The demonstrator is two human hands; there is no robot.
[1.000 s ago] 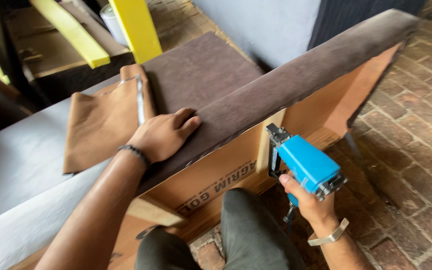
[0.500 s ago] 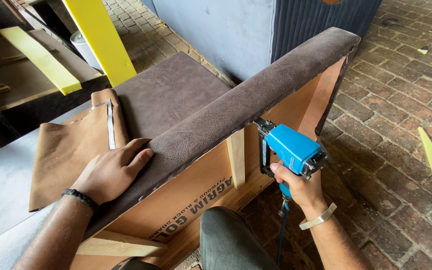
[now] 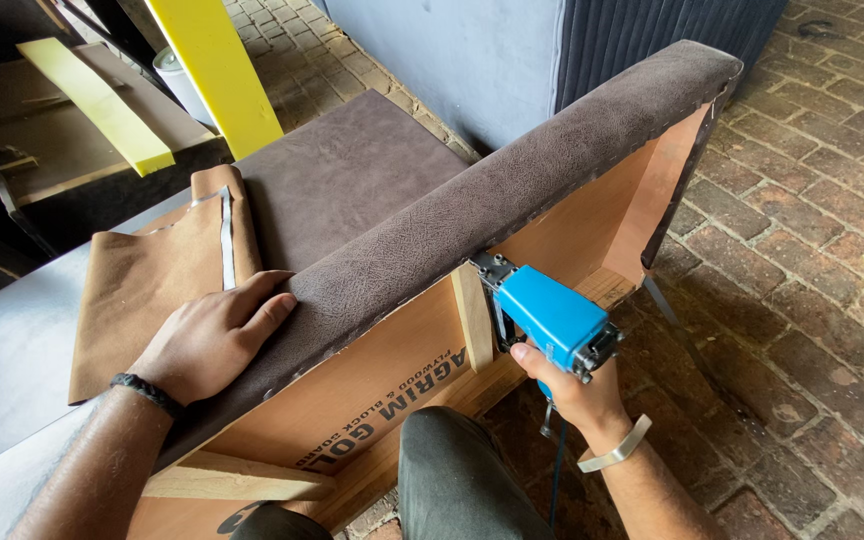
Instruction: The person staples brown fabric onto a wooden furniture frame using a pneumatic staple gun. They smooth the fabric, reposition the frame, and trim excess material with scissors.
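Blue pneumatic staple gun (image 3: 550, 318) sits gripped in the right hand (image 3: 574, 392), nose against the brown fabric-covered padded rail (image 3: 472, 215) above the plywood panel (image 3: 382, 370). The left hand (image 3: 214, 335) presses flat, fingers spread, on the rail.

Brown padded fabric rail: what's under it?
Under the brown padded fabric rail: orange plywood panel, upright wooden batten, blue staple gun nose at its edge. Padding and frame inside are covered.
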